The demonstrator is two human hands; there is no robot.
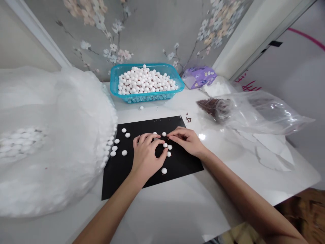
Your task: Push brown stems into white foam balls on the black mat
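A black mat point(177, 162) lies on the white table with several small white round beads point(124, 153) scattered on it. My left hand point(147, 156) rests on the mat with curled fingers pinching around a white bead point(165, 145). My right hand point(186, 140) meets it from the right, fingertips pinched close to the same spot; what they hold is too small to make out. Another loose bead point(164, 170) lies just below my left hand.
A turquoise basket point(146, 96) heaped with white beads stands at the back. A big white plastic bag point(50, 142) of beads fills the left. A clear bag point(254, 112) with dark brown bits lies right; a purple packet point(199, 76) sits behind it.
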